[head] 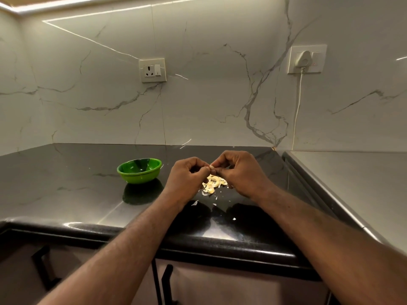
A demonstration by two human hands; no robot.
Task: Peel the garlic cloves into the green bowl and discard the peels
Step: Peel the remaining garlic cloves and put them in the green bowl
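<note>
Mid-peel: left hand (187, 172) & right hand (237, 170) both pinch one garlic clove (211, 166) above the peel pile (213, 183) on the counter (66, 183); next, prob. strip skin, drop clove into green bowl (139, 170) at left.

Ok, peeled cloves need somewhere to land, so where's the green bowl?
In the head view, the green bowl sits on the black counter, just left of the left hand and apart from it, with the peel pile further right.
</note>
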